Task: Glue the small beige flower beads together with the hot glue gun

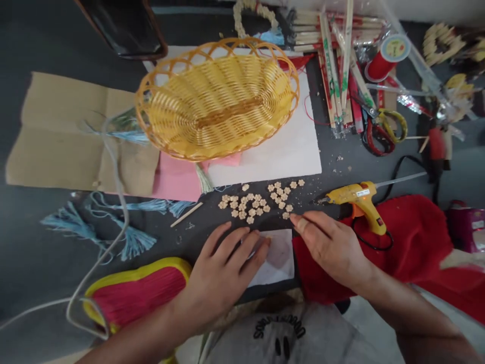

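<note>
My left hand [227, 263] lies flat with its fingers spread, the fingertips over a small white paper [280, 273] at the table's near edge. With thumb and fingertips pinched together, my right hand [329, 245] is just right of the paper; whatever is in the pinch is too small to make out. Small pale wooden flower pieces [242, 207] lie loose in front of both hands, one of them right beside my right fingertips. A red cloth [409, 237] spreads under and beyond my right hand. Close by on it rests a yellow hot glue gun [354, 194].
A yellow woven basket [227, 101] stands on paper sheets. Chopsticks [333, 76], a red thread spool [388, 58] and scissors [382, 129] crowd the back right. Blue tassels [132, 237], a white cable [123, 202] and a pink-and-yellow item [140, 293] are at left.
</note>
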{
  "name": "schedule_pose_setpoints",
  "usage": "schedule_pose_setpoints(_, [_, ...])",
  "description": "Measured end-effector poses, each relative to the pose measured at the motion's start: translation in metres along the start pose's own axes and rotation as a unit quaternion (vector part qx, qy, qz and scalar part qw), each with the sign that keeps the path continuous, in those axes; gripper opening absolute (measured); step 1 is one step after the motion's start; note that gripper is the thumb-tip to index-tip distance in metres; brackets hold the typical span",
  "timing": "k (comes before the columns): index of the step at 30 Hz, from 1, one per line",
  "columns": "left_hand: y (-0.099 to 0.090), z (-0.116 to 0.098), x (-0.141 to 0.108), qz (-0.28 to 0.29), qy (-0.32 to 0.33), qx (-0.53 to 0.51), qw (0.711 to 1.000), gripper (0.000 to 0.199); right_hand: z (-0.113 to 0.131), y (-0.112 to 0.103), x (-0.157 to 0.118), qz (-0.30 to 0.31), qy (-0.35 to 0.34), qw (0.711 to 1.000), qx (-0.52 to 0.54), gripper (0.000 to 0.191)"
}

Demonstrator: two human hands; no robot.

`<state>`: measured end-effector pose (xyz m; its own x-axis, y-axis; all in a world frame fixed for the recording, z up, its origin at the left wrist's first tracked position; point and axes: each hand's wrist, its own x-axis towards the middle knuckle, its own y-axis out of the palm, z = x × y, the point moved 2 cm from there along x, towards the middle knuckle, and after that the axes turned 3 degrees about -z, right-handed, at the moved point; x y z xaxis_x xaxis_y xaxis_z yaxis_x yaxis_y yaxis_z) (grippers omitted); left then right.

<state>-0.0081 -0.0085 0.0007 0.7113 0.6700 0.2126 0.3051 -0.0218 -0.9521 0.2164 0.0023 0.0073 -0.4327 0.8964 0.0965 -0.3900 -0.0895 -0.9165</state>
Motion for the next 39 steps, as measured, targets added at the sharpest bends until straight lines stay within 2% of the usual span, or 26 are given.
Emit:
schedule_pose_setpoints(4, [0.001, 0.0, -0.001, -0.009, 0.007, 0.008, 1.0, 0.027, 0.001, 0.004, 0.012, 0.031, 0.0, 0.998, -0.058, 0.025])
schedule_pose_setpoints(9, [0.003, -0.001, -0.001, -0.033, 0.004, 0.007, 0.999, 0.026, 0.006, 0.007, 0.019, -0.003, -0.009, 0.999, -0.05, 0.019])
schedule_pose_setpoints(11, [0.004, -0.001, -0.002, -0.043, 0.008, 0.007, 0.999, 0.024, 0.01, 0.006, 0.017, -0.013, -0.006, 1.0, -0.012, 0.018])
schedule_pose_setpoints(15, [0.004, -0.001, -0.002, -0.038, 0.015, 0.011, 0.999, 0.025, 0.017, 0.008, 0.007, 0.009, 0.01, 0.999, 0.04, 0.016])
schedule_pose_setpoints(24, [0.003, -0.002, -0.001, -0.042, 0.029, 0.022, 0.998, 0.023, 0.026, 0.016, 0.0, -0.009, -0.005, 1.0, -0.018, 0.02])
schedule_pose_setpoints(39, [0.003, -0.002, -0.003, -0.023, 0.026, 0.015, 0.999, 0.026, 0.025, 0.021, 0.002, 0.004, 0.011, 1.0, -0.017, 0.015])
